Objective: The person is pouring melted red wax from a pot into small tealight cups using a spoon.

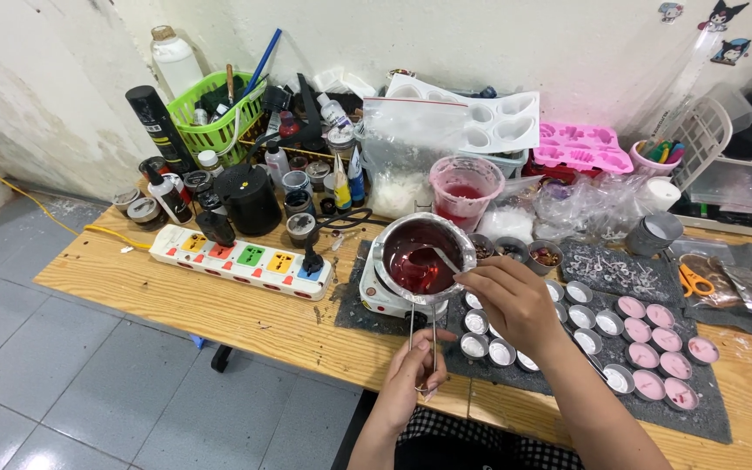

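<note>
1. At the worktop's (219,300) left end, a white power strip (241,258) with coloured sockets lies flat along the wood, a black plug seated at its right end. Behind it stand a black jar (250,198), a tall black can, small bottles and a green basket (215,109) of tools, all well back from the working spot.
2. Near the front edge, the left hand (415,370) is curled shut around the wire handle (424,335) that runs down from the steel pot (419,254); I judge this grip steadies the pot so it cannot turn.
3. That pot sits on a small white hot plate (380,300) over a grey mat (707,409) and holds dark red liquid, so it stays warm and level at the middle of the worktop.
4. The right hand (515,300) pinches a spoon (441,258) between thumb and fingers, its bowl dipped in the red liquid; the wrist crosses above the nearest cups.
5. Just behind the pot, a plastic cup (466,187) with red residue and clear bags crowd the far side.
6. To the right, rows of small metal cups (580,292) stand on the mat; the near ones look white inside, and those further right (654,361) are filled pink. The forearm hides a few of them.
7. Further right lie orange-handled scissors (694,280), and pink moulds (580,148) sit behind.
</note>
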